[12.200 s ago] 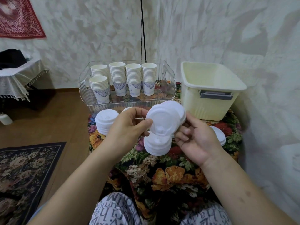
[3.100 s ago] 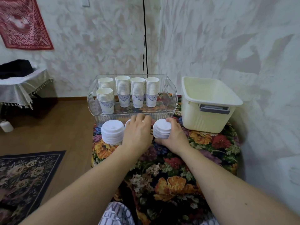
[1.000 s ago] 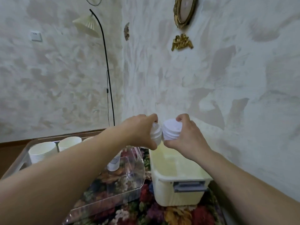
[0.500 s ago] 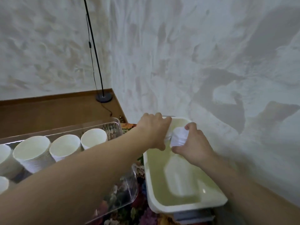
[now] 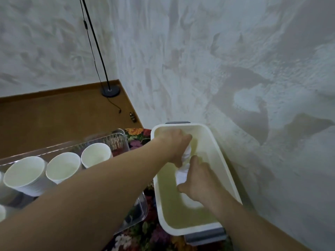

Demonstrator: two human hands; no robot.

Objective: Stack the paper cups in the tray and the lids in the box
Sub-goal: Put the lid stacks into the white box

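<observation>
Centre right: our left hand and right hand each clamped on lids inside box; uneven release risks toppling stacks.

Glossy, seemingly plastic box

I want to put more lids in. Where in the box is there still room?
The box has bare floor at its near end, below the right hand. Its far end is crowded: both hands, left hand included, grip the lids there.
</observation>
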